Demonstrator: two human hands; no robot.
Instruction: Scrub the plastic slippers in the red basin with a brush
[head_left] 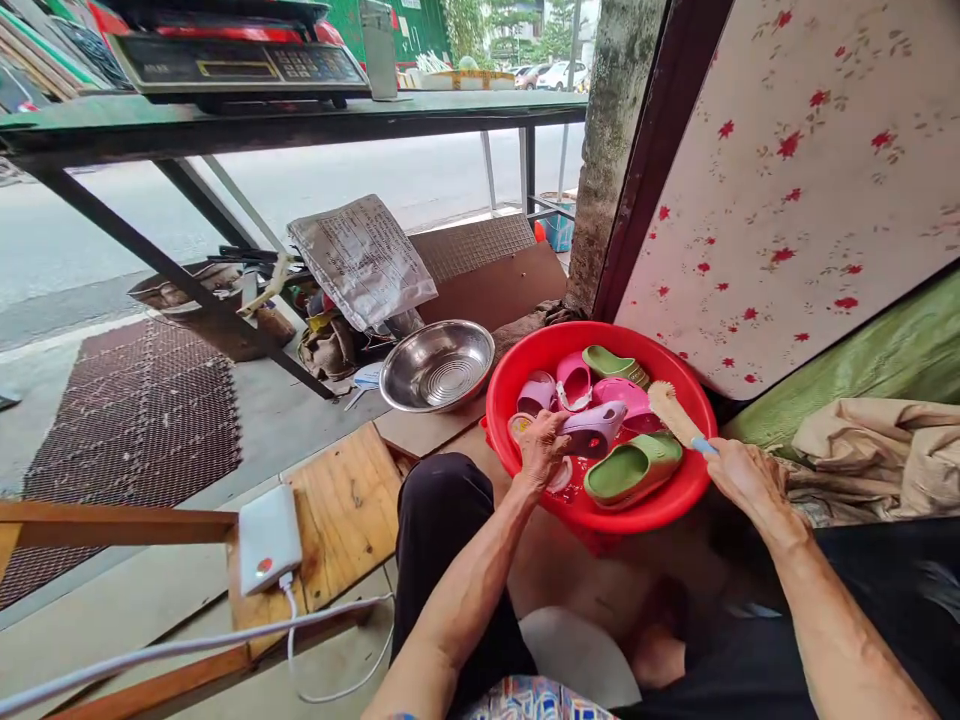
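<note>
A red plastic basin (660,508) sits in front of me with water and several small slippers in it: pink, purple and green ones. My left hand (541,446) is closed on a pale purple slipper (594,428), holding it up inside the basin. My right hand (739,474) grips the blue handle of a scrub brush (671,412), whose bristle head points toward the purple slipper, just right of it. A green slipper (632,468) lies at the basin's near side, below the brush.
An empty steel bowl (437,366) stands left of the basin on cardboard. A white power bank (268,538) with a cable lies on a wooden board. A metal table with a scale (236,62) stands behind. A floral panel (795,180) leans on the right.
</note>
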